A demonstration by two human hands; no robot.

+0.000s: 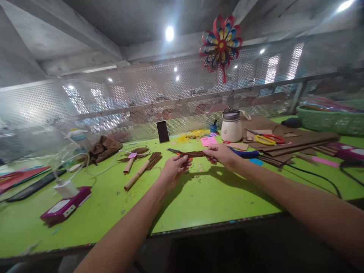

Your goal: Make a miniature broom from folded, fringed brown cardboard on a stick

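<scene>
A narrow strip of pleated brown paper stretches level between my two hands, above the green table. My left hand pinches its left end between thumb and fingers. At the other end, my right hand grips it the same way. Behind the strip lie scissors with dark blades and orange handles, partly hidden by the paper and my left hand. A blue-handled tool, perhaps a glue gun, rests just beyond my right wrist. Two rolled brown paper tubes with fringed brown ends lie left of my left hand.
On the green table stand a cream jar and an upright phone. Brown paper sheets with yellow-and-red-handled scissors lie right. A purple power strip sits left with a white cable. A green basket is far right.
</scene>
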